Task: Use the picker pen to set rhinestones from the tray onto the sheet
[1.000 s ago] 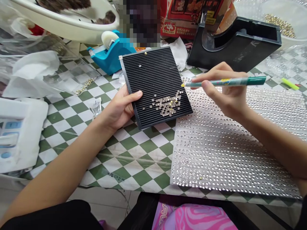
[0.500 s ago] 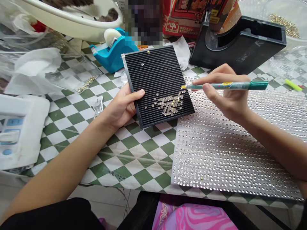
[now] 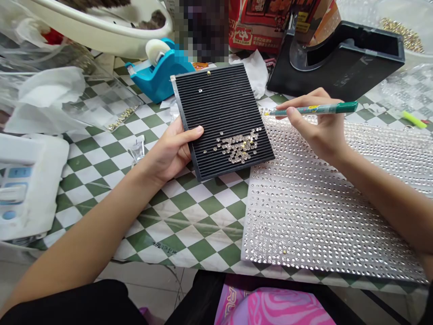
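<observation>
My left hand (image 3: 176,151) grips the left edge of a black ridged tray (image 3: 216,104), thumb on top, and holds it tilted above the table. Small clear and gold rhinestones (image 3: 240,148) lie clustered on the tray's lower right, with a few strays elsewhere on it. In my right hand (image 3: 321,124) is a slim pen-like stick (image 3: 318,109) with a green end, pinched between thumb and fingers. Its yellowish tip is over the upper left corner of a white sheet (image 3: 248,216) covered in rows of rhinestones. Whether the tip touches the sheet, I cannot tell.
A blue tape dispenser (image 3: 160,74) and a large black dispenser (image 3: 334,67) stand behind the tray. At left are a white device (image 3: 30,180), plastic bags (image 3: 47,99) and a clear clip (image 3: 137,149). A yellow-green stick (image 3: 414,119) lies at right on the checked tablecloth (image 3: 189,212).
My right hand has moved the stick slightly up, its tip going from the tray's right edge to the sheet's upper left corner. My left hand and the tray stay nearly still.
</observation>
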`<state>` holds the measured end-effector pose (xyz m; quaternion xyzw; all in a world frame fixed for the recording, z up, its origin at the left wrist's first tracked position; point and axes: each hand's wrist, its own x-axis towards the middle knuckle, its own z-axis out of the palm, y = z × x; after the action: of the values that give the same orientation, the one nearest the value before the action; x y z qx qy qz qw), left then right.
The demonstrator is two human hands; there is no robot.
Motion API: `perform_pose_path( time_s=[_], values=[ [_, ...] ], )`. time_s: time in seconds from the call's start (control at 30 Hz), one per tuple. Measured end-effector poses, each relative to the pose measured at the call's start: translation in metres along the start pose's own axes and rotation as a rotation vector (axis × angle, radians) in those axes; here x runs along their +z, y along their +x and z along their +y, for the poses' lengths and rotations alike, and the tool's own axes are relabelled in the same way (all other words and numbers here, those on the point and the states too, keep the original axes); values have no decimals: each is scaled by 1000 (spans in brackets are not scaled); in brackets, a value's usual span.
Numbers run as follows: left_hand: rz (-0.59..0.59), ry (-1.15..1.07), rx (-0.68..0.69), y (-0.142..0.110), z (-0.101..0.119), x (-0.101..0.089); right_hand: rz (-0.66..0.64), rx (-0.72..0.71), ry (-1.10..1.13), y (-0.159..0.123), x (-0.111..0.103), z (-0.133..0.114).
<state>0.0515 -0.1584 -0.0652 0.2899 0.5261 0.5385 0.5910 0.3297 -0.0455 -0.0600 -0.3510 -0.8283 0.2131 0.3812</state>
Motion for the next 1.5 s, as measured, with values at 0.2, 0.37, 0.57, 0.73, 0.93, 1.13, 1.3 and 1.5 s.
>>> perform_pose_path(
  time_s=[0.2,0.37,0.57,0.73,0.93,1.13,1.3,1.5],
  values=[
    [-16,11,7,-1,1,0,-7,-33,-11,0,0,3],
    [-33,10,16,0,0,-1,-33,-16,-44,0,-1,4],
    [-32,23,22,0,-1,-1,-28,-20,-40,1,-1,6],
    [-41,15,19,0,-1,-1,-23,-18,-30,0,0,8],
    [-63,16,2,-1,-1,-4,56,-34,-9,-2,4,10],
    [-67,-18,-15,-1,-2,-6,-2,41,4,-2,1,5],
    [-67,-11,-3,-1,-3,-7,-3,30,26,-2,-1,2],
    [-69,-35,-6,-1,-4,-7,10,25,52,-2,-2,0]
  ],
)
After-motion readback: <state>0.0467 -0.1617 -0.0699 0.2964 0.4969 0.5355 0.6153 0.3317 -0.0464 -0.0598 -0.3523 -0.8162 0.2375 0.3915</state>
